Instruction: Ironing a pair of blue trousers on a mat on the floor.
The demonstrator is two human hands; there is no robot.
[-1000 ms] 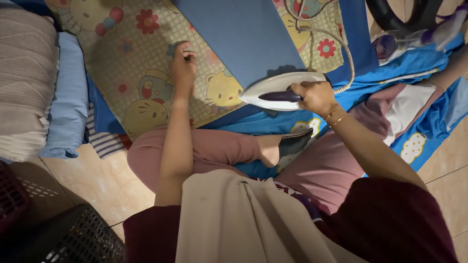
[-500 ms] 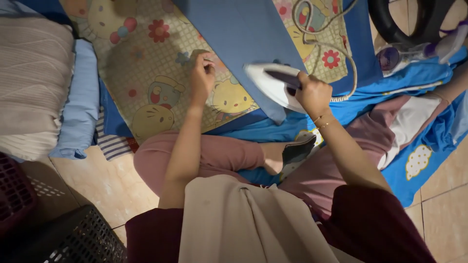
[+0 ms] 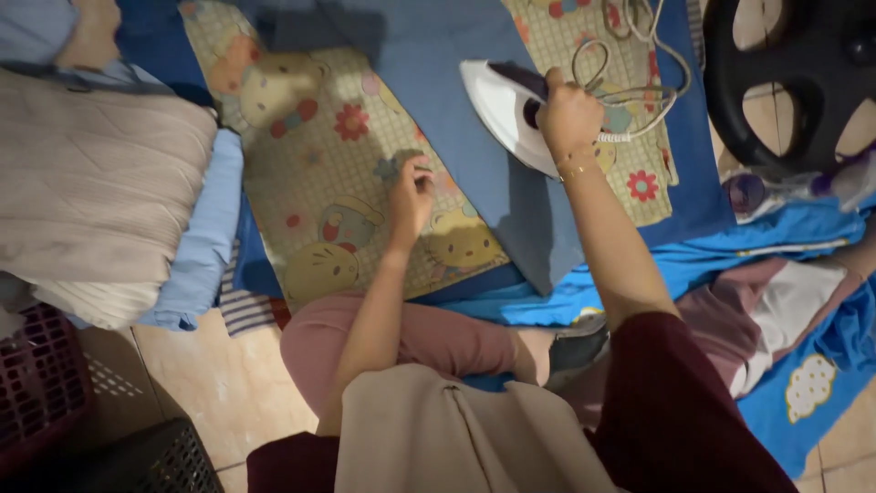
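two hands: right hand [image 3: 568, 114] grip closed on white iron [image 3: 505, 110], left hand [image 3: 411, 196] curled loose on printed mat [image 3: 319, 173].

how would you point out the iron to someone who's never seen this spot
Find the cartoon-print mat spread on the floor, with a flat blue cloth lying across it. On that cloth, gripped by the right hand, sits the clothes iron: the only white, pointed thing there, with a dark handle and a pale coiled cord trailing beside it.
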